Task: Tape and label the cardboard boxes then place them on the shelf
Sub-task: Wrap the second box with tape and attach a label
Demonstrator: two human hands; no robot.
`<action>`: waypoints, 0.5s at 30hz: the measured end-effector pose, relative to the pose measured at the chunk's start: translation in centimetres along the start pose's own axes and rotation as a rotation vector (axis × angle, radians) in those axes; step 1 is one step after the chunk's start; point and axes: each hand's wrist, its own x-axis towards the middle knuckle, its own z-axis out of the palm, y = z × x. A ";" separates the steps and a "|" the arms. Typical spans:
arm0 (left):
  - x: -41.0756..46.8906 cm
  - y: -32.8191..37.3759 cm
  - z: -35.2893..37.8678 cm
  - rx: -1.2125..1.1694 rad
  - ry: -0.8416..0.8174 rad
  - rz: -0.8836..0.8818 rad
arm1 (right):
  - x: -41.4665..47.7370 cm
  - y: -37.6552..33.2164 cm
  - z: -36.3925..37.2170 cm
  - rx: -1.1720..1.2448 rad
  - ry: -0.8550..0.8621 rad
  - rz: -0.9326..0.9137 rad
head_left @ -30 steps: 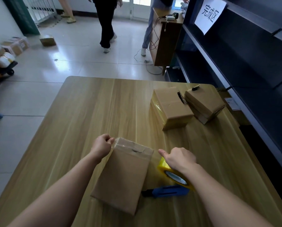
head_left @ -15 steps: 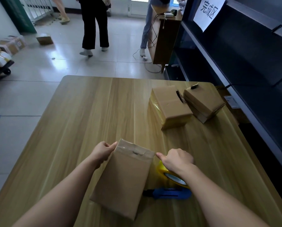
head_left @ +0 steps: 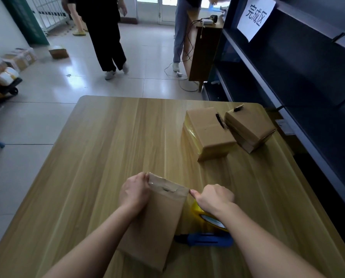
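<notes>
Single wide-angle view, worn on the head. Aimed forward and down across the table (head_left: 107, 157) from its near edge. Close above the left hand (head_left: 134, 192) and right hand (head_left: 213, 198), low in frame. Farther off, floor (head_left: 147, 57) beyond the far edge and shelf (head_left: 308, 87) along the right.
</notes>
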 end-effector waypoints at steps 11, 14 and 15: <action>-1.0 2.3 -0.7 0.261 -0.099 -0.032 | 0.0 0.0 -0.1 0.005 -0.016 0.001; -3.0 4.5 0.1 0.404 -0.166 0.199 | 0.3 0.4 0.0 0.025 -0.024 0.021; -3.4 5.0 0.5 0.443 -0.257 0.213 | 0.3 0.5 0.0 0.037 -0.033 0.022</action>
